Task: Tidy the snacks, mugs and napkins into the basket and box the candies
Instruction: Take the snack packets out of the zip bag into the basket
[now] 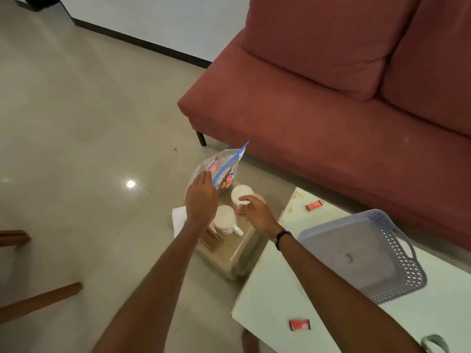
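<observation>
1. There is 1 view, from a head-worn wide-angle camera looking forward and steeply down.
2. It is tilted, so the floor [76, 123] and sofa [331, 98] lean.
3. Both forearms reach out from the bottom edge.
4. The table's [293, 289] near-left corner sits close at lower right.

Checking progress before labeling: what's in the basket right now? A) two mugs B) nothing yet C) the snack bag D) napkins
B: the basket on the table shows only its bare grey floor, while the snack bag, both mugs and the napkins are over on the low stand by the left hand and right hand.
</observation>
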